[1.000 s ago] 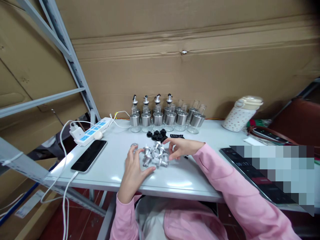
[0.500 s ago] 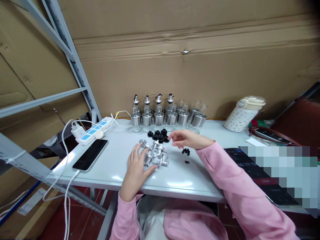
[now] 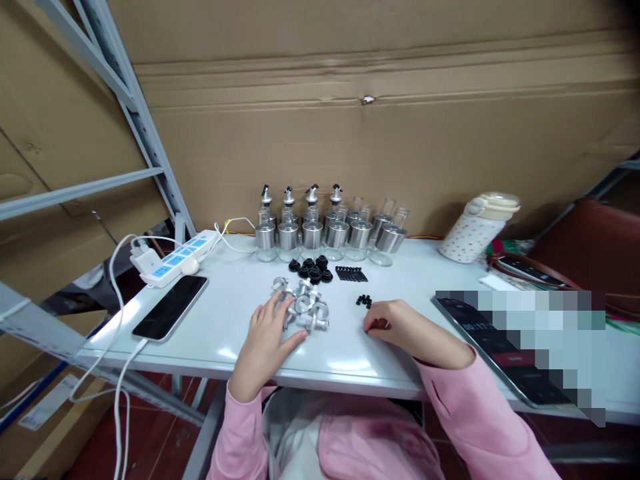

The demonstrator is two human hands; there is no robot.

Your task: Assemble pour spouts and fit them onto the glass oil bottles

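My left hand (image 3: 270, 337) lies with fingers spread against the left side of a pile of silver metal pourer tops (image 3: 306, 305). My right hand (image 3: 397, 325) is lowered to the tabletop, its fingertips pinched together; whatever is between them is hidden. Just behind those fingertips is a small cluster of tiny black caps (image 3: 364, 301). Several black ribbed stoppers (image 3: 314, 270) are heaped behind the silver pieces. To their right, thin black pieces (image 3: 351, 273) lie side by side in a neat row.
Glass bottles with metal sleeves (image 3: 313, 235) line the back, several topped with pourers. At left are a phone (image 3: 171, 308) and a power strip (image 3: 180, 259) with cables. A dotted flask (image 3: 479, 228) and a dark tablet-like device (image 3: 493, 347) stand and lie at right.
My right hand has moved from beside the stoppers down toward the front, uncovering the row of thin black pieces. Its fingers now cover where a lone black cap lay. My left hand stays put.
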